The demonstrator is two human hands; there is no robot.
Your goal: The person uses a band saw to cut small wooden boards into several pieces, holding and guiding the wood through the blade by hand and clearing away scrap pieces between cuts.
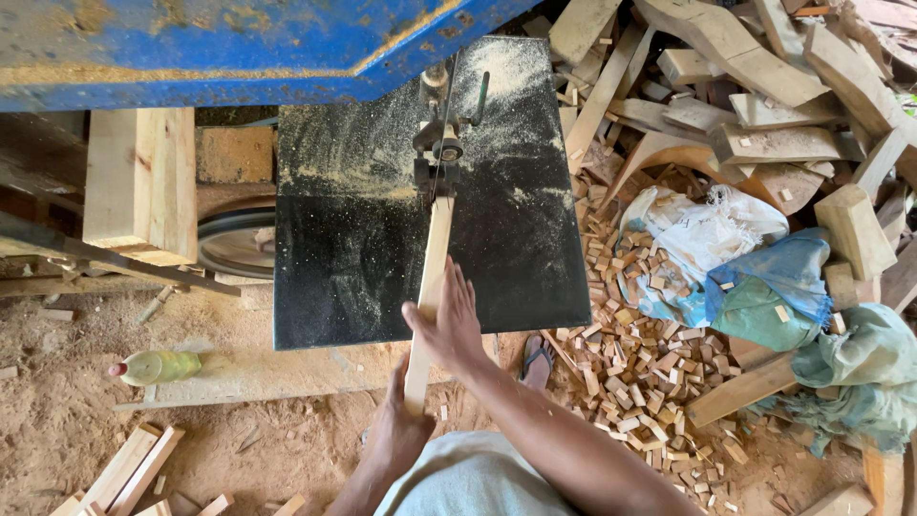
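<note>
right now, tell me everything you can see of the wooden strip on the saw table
The long, thin pale wooden strip lies flat on the black, sawdust-dusted saw table, its far end at the blade guide, its near end past the table edge. The right hand presses on its middle; the left hand grips its near end.

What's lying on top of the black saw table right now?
On the black saw table lie a long wooden strip reaching the blade guide, plus scattered sawdust. The right hand presses on the strip, covering part of it.
</note>
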